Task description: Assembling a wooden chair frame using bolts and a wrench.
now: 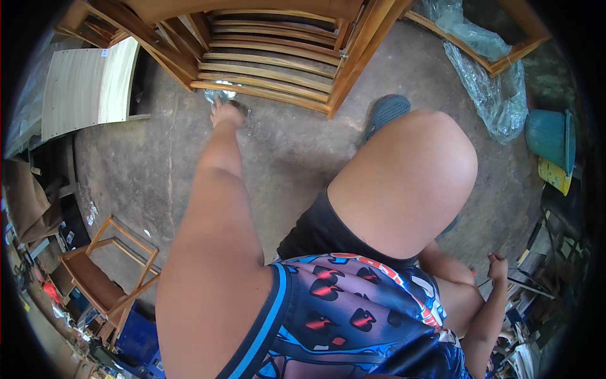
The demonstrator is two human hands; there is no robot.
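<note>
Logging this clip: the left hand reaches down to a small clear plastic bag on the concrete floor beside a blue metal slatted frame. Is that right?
Not quite. In the head view the slatted frame is brown wood, not blue metal. The left hand does reach the small clear plastic bag on the concrete floor.

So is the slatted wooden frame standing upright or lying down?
Lying down. The slatted wooden frame lies flat on the concrete floor, slats facing up; the left hand reaches to small clear bits beside its front edge.

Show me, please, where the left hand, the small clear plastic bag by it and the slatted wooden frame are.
left hand [226, 114]: head view, back of the hand.
small clear plastic bag [216, 94]: head view, its crumpled top.
slatted wooden frame [271, 69]: head view, a middle slat.
</note>
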